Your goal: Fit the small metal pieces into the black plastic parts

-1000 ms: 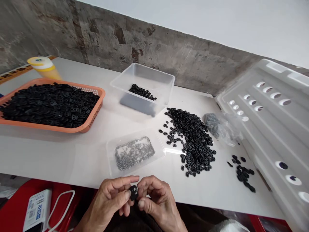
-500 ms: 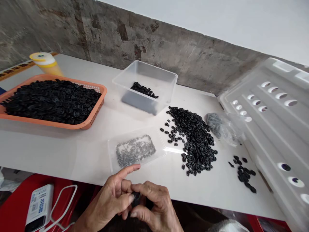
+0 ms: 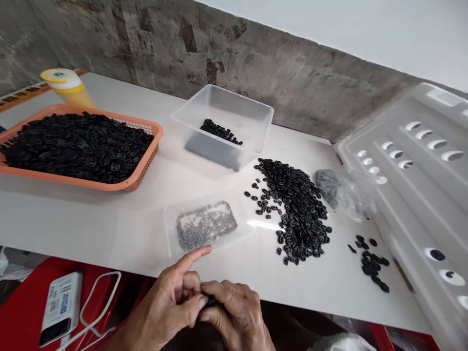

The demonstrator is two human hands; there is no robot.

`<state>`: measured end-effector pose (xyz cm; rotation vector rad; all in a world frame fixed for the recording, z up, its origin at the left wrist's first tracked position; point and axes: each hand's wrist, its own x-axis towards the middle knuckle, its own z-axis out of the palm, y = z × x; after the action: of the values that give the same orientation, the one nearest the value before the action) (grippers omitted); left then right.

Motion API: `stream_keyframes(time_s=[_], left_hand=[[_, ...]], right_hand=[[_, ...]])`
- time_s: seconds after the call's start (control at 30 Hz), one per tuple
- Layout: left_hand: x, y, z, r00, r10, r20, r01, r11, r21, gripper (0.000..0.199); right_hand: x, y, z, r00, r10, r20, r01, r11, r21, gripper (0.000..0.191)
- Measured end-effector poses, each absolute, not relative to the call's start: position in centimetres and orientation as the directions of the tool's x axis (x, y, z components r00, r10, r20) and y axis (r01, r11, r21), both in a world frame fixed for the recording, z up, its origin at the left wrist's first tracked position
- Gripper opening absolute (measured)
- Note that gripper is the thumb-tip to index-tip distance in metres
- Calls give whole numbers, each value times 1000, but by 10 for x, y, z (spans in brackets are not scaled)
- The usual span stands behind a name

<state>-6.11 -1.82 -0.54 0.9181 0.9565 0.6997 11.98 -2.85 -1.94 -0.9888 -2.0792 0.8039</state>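
Both my hands meet at the table's front edge, around a small black plastic piece (image 3: 209,298) that is mostly hidden by the fingers. My left hand (image 3: 173,302) pinches it with the thumb, its index finger stretched out toward a clear shallow tray (image 3: 245,217). From the other side my right hand (image 3: 237,307) closes thumb and fingers on the same piece. Small metal springs (image 3: 192,235) lie in the tray. To the right spreads a pile of small black oval pieces with holes (image 3: 298,200).
An orange basket (image 3: 157,139) heaped with black parts stands left, before a yellow-lidded cup (image 3: 68,87). Behind the tray is a clear bin (image 3: 265,119) with black pieces. A plastic bag (image 3: 347,192), loose black parts (image 3: 373,263) and a white perforated panel (image 3: 420,195) are right.
The fingers of my right hand have closed further over the black piece, so less of it shows. The whole view has shifted slightly.
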Motion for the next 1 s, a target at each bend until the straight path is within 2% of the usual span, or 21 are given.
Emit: stream_keyframes(time_s=[0.2, 0.37, 0.53, 0.73, 0.9, 1.0], left_hand=[[-59, -16, -3, 432, 829, -354, -158, 456, 876, 74], [-56, -16, -5, 434, 820, -374, -183, 487, 854, 78], [-56, -19, -12, 447, 822, -354, -198, 476, 857, 75], [-55, -22, -10, 448, 823, -351, -182, 468, 865, 73], [-56, -23, -15, 434, 849, -302, -170, 406, 898, 62], [-56, -24, -21, 432, 852, -297, -208, 414, 886, 55]], right_hand=[[123, -26, -25, -461, 832, 309, 363, 495, -790, 33], [122, -26, -26, -396, 827, 399, 298, 526, -796, 30], [123, -28, -27, -415, 827, 379, 273, 510, -816, 30], [123, -27, -28, -398, 809, 433, 268, 553, -789, 30], [122, -26, -30, -374, 827, 420, 298, 535, -790, 26], [121, -24, -28, -355, 835, 420, 237, 515, -824, 29]])
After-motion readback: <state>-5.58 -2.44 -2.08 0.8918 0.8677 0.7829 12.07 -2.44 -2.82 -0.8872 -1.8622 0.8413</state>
